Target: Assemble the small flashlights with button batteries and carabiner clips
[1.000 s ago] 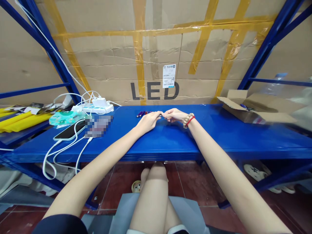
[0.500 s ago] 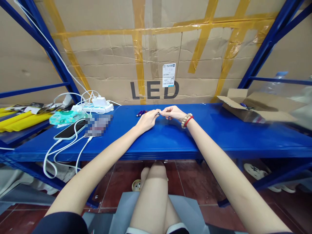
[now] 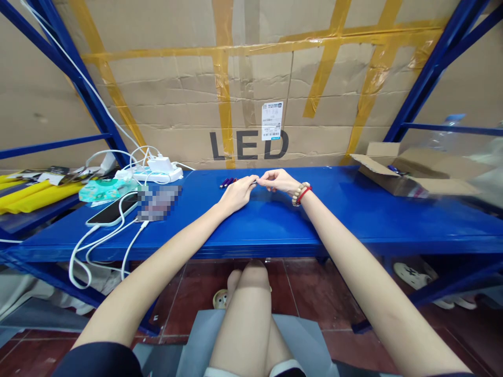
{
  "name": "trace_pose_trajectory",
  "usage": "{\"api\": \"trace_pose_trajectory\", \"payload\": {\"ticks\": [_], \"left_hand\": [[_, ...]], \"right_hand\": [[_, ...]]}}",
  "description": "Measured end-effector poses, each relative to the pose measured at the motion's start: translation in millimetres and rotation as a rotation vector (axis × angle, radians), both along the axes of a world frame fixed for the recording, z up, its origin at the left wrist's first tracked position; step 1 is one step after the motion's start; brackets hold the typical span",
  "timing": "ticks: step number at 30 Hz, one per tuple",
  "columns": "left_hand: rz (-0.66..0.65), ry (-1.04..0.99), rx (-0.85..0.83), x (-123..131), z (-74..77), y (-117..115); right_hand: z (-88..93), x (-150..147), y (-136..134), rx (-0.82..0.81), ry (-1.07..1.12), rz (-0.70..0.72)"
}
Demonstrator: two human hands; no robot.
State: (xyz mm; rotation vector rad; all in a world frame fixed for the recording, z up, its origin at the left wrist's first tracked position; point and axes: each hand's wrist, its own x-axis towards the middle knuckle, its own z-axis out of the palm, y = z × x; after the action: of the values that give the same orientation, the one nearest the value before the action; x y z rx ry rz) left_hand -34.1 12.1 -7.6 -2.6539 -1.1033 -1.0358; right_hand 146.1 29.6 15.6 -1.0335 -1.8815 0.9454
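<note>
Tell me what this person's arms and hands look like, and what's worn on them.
The left hand and right hand are both ungloved. A dark sleeve covers the left upper arm. The right wrist wears a pale beaded bracelet beside a red band; the left wrist is bare.

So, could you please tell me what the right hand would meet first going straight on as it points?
Most likely the left hand, just beyond the small item at the fingertips of the right hand, though depth there is unclear.
</note>
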Motion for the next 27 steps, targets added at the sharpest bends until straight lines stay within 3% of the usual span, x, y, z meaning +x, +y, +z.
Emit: {"api": "trace_pose_trajectory", "payload": {"ticks": [7,22,27], "left_hand": [[0.035,-0.027,-0.067,2.5,2.8,-2.4],[-0.015,0.019,-0.149,-1.7,-2.2,4.0],[-0.021,0.027,-0.146,-1.5,-2.2,1.0]], "right_hand": [[-1.8,-3.4,0.9,0.191,0.091,-0.073],[-6.0,1.8,4.5,0.301,-0.035,-0.085],[-3.8,2.1,1.0,0.222,-0.085,-0.084]]}}
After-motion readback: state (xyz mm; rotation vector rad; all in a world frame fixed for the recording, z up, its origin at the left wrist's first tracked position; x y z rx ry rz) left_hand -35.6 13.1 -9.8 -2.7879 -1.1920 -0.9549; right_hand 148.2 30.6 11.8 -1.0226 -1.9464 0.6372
